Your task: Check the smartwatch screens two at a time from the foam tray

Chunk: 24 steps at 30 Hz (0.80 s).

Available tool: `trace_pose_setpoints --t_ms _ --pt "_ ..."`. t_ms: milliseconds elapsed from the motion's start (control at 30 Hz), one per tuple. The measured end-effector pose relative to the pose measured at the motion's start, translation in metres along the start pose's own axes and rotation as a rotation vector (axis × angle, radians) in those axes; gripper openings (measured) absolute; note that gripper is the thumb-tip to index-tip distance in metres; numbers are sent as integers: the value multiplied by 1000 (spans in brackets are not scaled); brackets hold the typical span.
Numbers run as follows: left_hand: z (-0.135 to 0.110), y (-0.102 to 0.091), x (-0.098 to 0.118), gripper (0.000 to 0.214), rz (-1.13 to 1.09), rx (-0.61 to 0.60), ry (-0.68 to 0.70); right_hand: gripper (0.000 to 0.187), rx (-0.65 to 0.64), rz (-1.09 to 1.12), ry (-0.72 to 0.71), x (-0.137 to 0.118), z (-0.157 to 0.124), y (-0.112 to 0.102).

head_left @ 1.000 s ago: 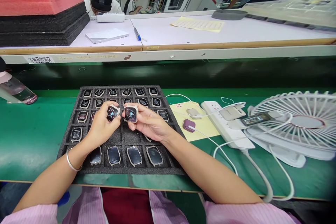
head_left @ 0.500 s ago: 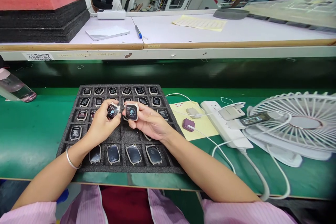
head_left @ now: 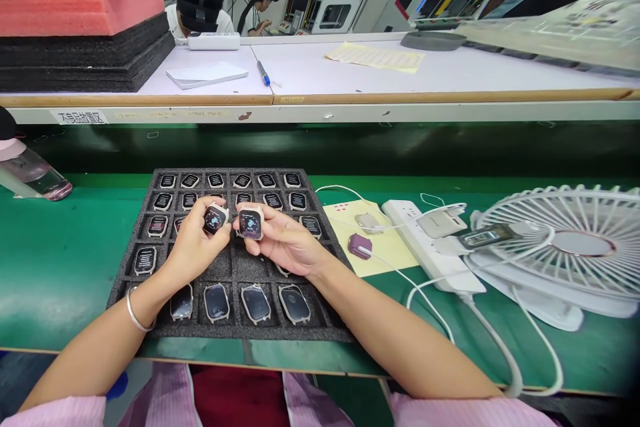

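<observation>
My left hand (head_left: 197, 243) is closed on a smartwatch (head_left: 215, 219) without a strap, its dark screen lit with a small picture. In my right hand (head_left: 285, 240) I grip a second smartwatch (head_left: 250, 223), with a pale case and a lit screen facing up. The two watches are side by side, slightly apart, above a black foam tray (head_left: 240, 330). Rows of similar watches lie in the tray's compartments; those at the back show lines of text. The front-row watches, such as this watch (head_left: 257, 303), have dark screens. My hands hide some middle compartments.
Right of the tray are a purple charger (head_left: 360, 246) on yellow paper (head_left: 385, 263), a white power strip (head_left: 430, 247), loose cables and a white fan (head_left: 575, 240). A bottle (head_left: 35, 170) stands at left. Foam sheets (head_left: 80, 47) are stacked on the shelf; people sit beyond.
The view has tilted up a little, so everything sits lower in the picture. Both hands keep their watches; the right one's screen now shows a different picture.
</observation>
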State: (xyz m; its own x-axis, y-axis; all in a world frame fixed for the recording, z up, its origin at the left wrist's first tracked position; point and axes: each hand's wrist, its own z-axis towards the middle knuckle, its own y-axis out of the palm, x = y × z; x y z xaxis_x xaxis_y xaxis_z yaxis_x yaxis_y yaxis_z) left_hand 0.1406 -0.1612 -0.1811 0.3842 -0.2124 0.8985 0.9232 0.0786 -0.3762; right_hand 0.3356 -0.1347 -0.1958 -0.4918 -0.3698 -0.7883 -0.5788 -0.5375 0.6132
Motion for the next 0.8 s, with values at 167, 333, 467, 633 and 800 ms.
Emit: trace_pose_setpoints --t_ms 167,333,467,633,800 --pt "0 -1 1 36 18 2 17 47 -8 11 0 -1 -1 1" --pt "3 0 3 38 -146 24 -118 43 55 22 26 1 2 -1" --pt "7 -1 5 60 -444 -45 -327 44 141 39 56 2 7 -7" --pt "8 -4 5 74 -633 -65 -412 43 211 -31 26 0 8 -11" --pt "6 -5 6 66 -625 -108 -372 40 225 -82 -5 0 6 -8"
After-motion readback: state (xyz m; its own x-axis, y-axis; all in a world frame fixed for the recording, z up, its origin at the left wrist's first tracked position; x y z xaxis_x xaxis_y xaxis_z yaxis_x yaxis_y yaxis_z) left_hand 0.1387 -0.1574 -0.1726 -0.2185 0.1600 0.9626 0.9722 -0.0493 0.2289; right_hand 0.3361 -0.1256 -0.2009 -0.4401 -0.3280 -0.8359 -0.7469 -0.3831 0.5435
